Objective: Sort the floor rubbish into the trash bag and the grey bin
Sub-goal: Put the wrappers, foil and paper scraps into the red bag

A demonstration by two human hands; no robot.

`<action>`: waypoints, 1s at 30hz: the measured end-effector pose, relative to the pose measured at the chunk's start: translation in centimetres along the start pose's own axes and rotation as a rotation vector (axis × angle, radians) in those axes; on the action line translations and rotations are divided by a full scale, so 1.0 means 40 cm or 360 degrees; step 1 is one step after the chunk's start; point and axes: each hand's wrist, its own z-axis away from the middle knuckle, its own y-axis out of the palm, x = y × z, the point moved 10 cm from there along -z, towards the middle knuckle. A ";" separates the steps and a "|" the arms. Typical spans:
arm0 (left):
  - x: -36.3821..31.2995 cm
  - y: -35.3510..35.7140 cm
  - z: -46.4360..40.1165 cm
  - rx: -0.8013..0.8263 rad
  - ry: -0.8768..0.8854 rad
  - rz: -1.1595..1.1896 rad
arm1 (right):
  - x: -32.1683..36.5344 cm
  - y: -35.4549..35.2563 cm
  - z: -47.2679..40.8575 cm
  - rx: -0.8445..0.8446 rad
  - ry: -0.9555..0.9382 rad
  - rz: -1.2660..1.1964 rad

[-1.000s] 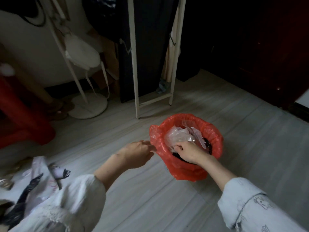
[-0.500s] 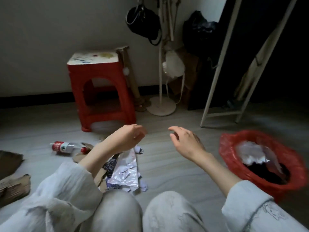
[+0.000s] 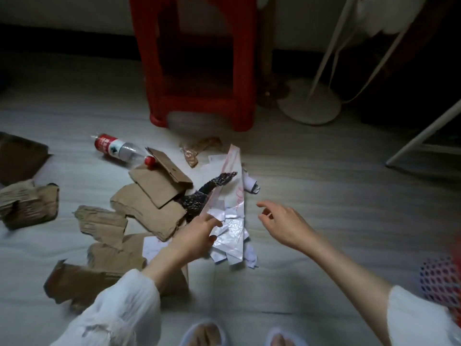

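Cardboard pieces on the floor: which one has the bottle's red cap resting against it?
The folded cardboard piece at the top of the brown pile. The bottle lies on its side with its cap against that piece's upper edge; the other scraps lie lower or farther left.

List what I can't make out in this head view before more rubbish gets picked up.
- Trash bag: only a red sliver at the right edge; contents cut off.
- Grey bin: not in frame.
- Left hand on the plastic wrapper: motion blur hides whether it grips.
- Bottle label: too small and blurred to read.
- Stool: top cut off by the upper edge.
- Right hand hovers, holding nothing.
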 end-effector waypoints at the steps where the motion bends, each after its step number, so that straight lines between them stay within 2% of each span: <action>1: 0.018 0.037 -0.022 0.0016 -0.0017 -0.0045 | -0.020 0.041 -0.022 0.0049 0.0005 -0.0014; 6: 0.072 0.155 -0.111 0.0110 -0.0061 -0.0329 | -0.102 0.216 -0.105 0.0238 0.0006 0.0020; 10: 0.104 0.195 -0.163 0.0213 -0.0017 -0.0437 | -0.071 0.265 -0.193 0.0165 -0.0257 0.0252; 12: 0.117 0.201 -0.169 0.0154 -0.0037 -0.0399 | -0.041 0.288 -0.238 0.0141 -0.0371 0.0426; 16: 0.108 0.195 -0.157 -0.0122 0.0041 -0.0338 | -0.005 0.379 -0.275 0.0229 -0.0538 0.0792; 20: 0.095 0.174 -0.150 -0.0277 0.0114 -0.0445 | 0.010 0.393 -0.267 0.0063 -0.0599 0.0653; 23: 0.092 0.173 -0.142 -0.0317 0.0122 -0.0411 | -0.010 0.386 -0.256 -0.0031 -0.0531 0.0262; 27: 0.108 0.149 -0.138 -0.0370 -0.0096 -0.0131 | -0.083 0.355 -0.259 -0.0009 -0.0240 -0.0101; 30: 0.135 0.122 -0.124 -0.0452 -0.0305 0.0154 | -0.129 0.306 -0.236 -0.0104 -0.0084 -0.0369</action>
